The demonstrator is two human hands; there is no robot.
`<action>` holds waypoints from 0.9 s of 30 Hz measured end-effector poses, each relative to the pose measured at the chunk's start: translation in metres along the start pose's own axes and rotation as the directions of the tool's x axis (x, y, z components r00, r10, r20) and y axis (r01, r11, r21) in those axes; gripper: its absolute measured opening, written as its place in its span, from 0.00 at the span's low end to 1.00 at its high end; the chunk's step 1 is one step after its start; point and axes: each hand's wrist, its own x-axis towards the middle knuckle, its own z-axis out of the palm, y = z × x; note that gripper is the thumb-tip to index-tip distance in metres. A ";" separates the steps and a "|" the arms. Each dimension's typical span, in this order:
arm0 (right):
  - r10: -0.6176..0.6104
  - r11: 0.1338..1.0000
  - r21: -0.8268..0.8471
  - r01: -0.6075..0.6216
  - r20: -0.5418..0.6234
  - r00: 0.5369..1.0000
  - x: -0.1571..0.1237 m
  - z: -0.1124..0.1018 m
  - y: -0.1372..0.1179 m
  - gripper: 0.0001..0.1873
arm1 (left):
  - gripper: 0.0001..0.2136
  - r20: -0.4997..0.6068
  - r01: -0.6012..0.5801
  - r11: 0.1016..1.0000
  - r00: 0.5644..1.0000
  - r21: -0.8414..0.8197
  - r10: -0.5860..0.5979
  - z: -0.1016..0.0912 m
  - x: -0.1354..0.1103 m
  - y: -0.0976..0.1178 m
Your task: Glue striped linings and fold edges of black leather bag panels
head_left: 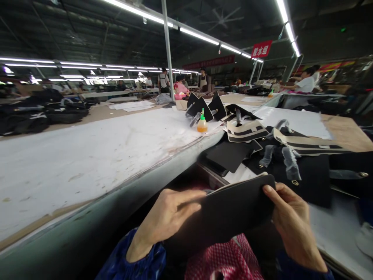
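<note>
A flat black panel (230, 212) with rounded corners and a pale layer along its top edge is held up between both hands, above a red checked cloth (224, 260). My left hand (169, 214) grips its left part, thumb on the near face and fingers along the upper edge. At the right end, my right hand (288, 217) pinches the corner, with the thumb in front and the fingers behind. Similar black pieces (230, 153) lie on the surface just beyond the panel.
A white-covered table (87, 155) stretches along the left. On it stands a squeeze bottle (202, 123) of amber liquid with a green top. Black pieces with plastic-wrapped straps (291, 163) and striped pieces (246, 131) lie to the right. Other people work in the background.
</note>
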 end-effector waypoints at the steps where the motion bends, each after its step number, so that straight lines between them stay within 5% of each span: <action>1: -0.016 1.000 -0.014 0.016 -0.021 1.000 -0.003 0.000 -0.009 0.20 | 0.12 -0.012 0.002 1.000 1.000 -0.003 -0.002 -0.001 0.001 0.001; 5: -0.135 0.981 -0.151 0.118 -0.108 0.985 -0.012 0.000 -0.038 0.21 | 0.09 -0.060 0.029 0.996 0.998 0.087 -0.024 0.002 0.009 0.005; 9: -0.243 0.943 -0.253 0.217 -0.078 0.967 -0.021 0.000 -0.051 0.20 | 0.07 -0.024 0.060 0.983 0.998 0.174 -0.057 0.012 0.022 0.011; 17: -0.236 0.954 -0.207 0.219 -0.064 0.970 -0.011 0.003 -0.056 0.19 | 0.06 -0.029 0.039 0.999 0.999 -0.032 -0.040 0.028 0.032 0.024; 23: -0.210 0.968 -0.141 0.206 -0.017 0.977 -0.002 0.003 -0.053 0.18 | 0.08 -0.059 -0.078 0.997 0.995 -0.012 0.077 0.031 0.032 0.020; 27: -0.298 0.934 -0.207 0.292 0.001 0.955 -0.006 0.003 -0.057 0.16 | 0.12 -0.147 -0.231 0.972 0.961 0.040 0.234 0.040 0.038 0.018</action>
